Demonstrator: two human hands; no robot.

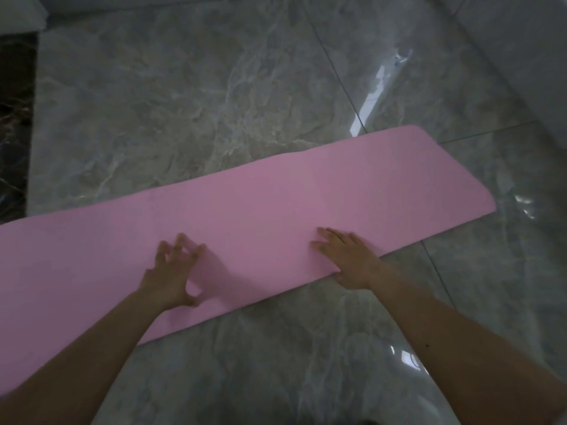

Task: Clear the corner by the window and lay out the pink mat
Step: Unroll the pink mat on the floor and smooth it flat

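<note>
Pink mat: we see the pink mat (276, 204) unrolled on the floor (171, 111), running slantwise from the lower left, where it leaves the picture, up to a rounded end at the right.
Lie of the mat: mostly flat; its far edge shows a slight wave about midway along, and the right end looks a little lifted, though we cannot be sure of that.
Left hand: our left hand (171, 271) is over the mat near its near edge, fingers spread and somewhat bent, gripping nothing; a shadow under it suggests only the fingertips and thumb touch the surface.
Right hand: our right hand (346, 259) lies flat, fingers straight, pressing on the mat right at its near edge.
Hands together: the two are apart, side by side along the near edge, neither one clamped on anything.
Floor: grey marbled tile with bright glare at the right; a dark strip runs along the left edge.
Done: judging from this, the floor around the mat holds no clutter and the mat is already spread out.
Left: we judge only smoothing and squaring remain, chiefly the wavy far edge and the right end.
Unknown: the window is not in view.
</note>
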